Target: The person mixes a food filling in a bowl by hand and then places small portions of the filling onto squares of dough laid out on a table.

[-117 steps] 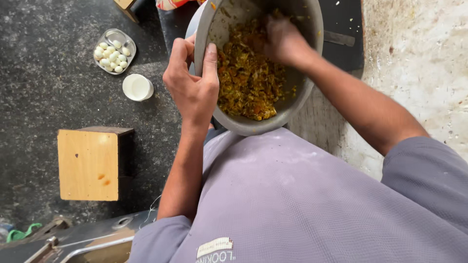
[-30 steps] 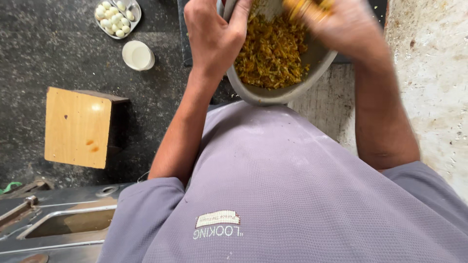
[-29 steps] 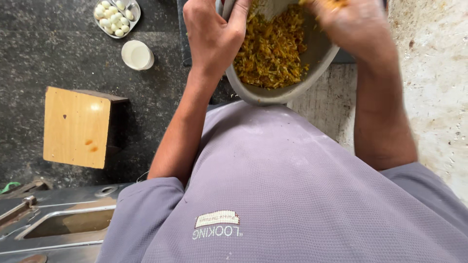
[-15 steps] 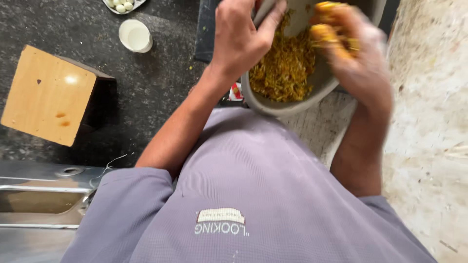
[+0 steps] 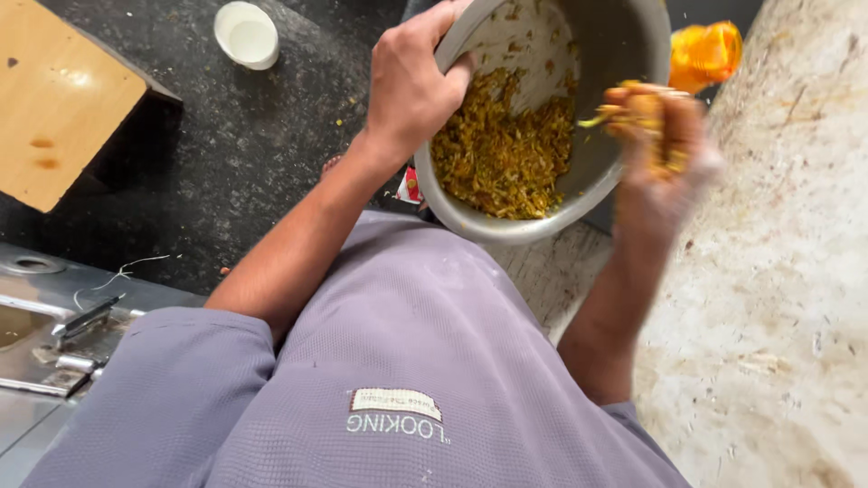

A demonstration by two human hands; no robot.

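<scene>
Right hand (image 5: 665,149) now outside bowl (image 5: 624,54).

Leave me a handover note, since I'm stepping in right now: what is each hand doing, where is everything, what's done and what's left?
Left hand grips the rim of the steel bowl, held tilted in front of the body. Right hand, blurred, holds a clump of the yellow shredded mixture at the bowl's right edge. Most of the mixture sits low in the bowl, looking well combined. Left: the clump in hand and bits stuck on the bowl's upper wall. Small white cup stands on the black counter.
</scene>
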